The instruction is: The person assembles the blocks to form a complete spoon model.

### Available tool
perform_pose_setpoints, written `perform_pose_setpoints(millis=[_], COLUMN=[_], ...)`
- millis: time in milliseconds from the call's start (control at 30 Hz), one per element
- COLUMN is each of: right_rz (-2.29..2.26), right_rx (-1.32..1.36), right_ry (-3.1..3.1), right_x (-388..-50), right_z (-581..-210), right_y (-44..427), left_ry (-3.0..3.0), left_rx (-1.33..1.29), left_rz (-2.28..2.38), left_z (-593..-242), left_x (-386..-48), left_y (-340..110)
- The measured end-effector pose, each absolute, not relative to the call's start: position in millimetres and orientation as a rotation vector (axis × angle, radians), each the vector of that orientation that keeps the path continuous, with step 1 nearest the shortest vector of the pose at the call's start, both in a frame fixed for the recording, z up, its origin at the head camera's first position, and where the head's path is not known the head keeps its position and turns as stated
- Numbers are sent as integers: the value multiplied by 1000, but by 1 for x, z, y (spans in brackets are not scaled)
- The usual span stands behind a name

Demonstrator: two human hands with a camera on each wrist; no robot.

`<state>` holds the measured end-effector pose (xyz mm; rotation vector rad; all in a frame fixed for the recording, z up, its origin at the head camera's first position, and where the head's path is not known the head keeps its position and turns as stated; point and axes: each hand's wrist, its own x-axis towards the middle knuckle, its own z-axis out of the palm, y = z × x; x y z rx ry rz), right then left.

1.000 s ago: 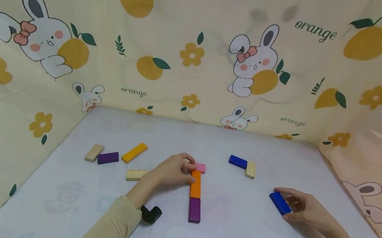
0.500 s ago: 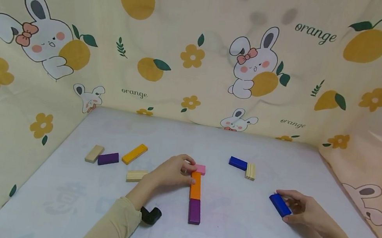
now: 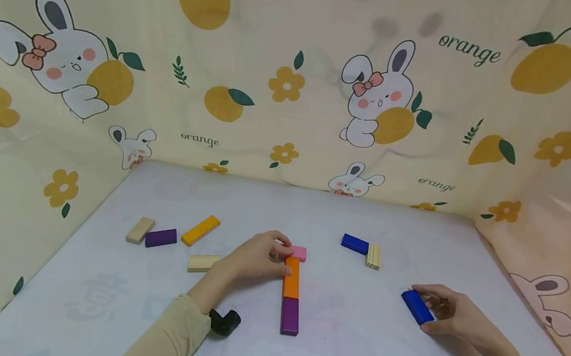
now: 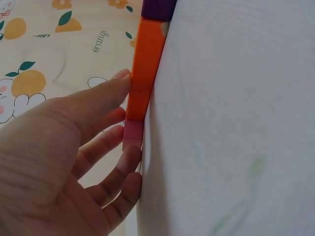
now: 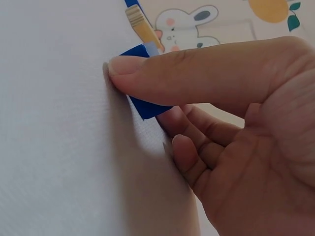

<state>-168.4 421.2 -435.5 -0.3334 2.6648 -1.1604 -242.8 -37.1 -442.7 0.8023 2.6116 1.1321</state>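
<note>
In the head view, a pink block (image 3: 299,253) lies crosswise at the far end of an orange block (image 3: 292,277), with a purple block (image 3: 290,316) at its near end. My left hand (image 3: 258,255) has curled fingers at the pink block's left end, while its thumb touches the orange block's side. The left wrist view shows the fingertips around the pink block (image 4: 133,130). My right hand (image 3: 470,319) pinches a blue block (image 3: 417,308) between thumb and fingers, low over or on the table. The thumb partly covers that blue block (image 5: 150,107) in the right wrist view.
Behind, a blue block (image 3: 354,243) touches a plain wooden block (image 3: 373,257). To the left lie a pale block (image 3: 140,230), a purple block (image 3: 161,238), a yellow block (image 3: 201,230) and a wooden block (image 3: 203,263) partly behind the left arm. A printed cloth (image 3: 259,34) surrounds the white table.
</note>
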Motion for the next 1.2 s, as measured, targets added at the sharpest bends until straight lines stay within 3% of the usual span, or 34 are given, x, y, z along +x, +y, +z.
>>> perform_pose_setpoints(millis=[700,1200], right_rz=[-1185,-1329], right_rx=[-230,-286], right_ry=[2697,2589], right_x=[-170,-163], right_z=[-434,-420], right_y=[410,353], left_ry=[2617,2627], left_rx=[799,856], left_rz=[1139,1123], left_z=[-445,-444], left_x=[-243,-245], left_y=[-38,-38])
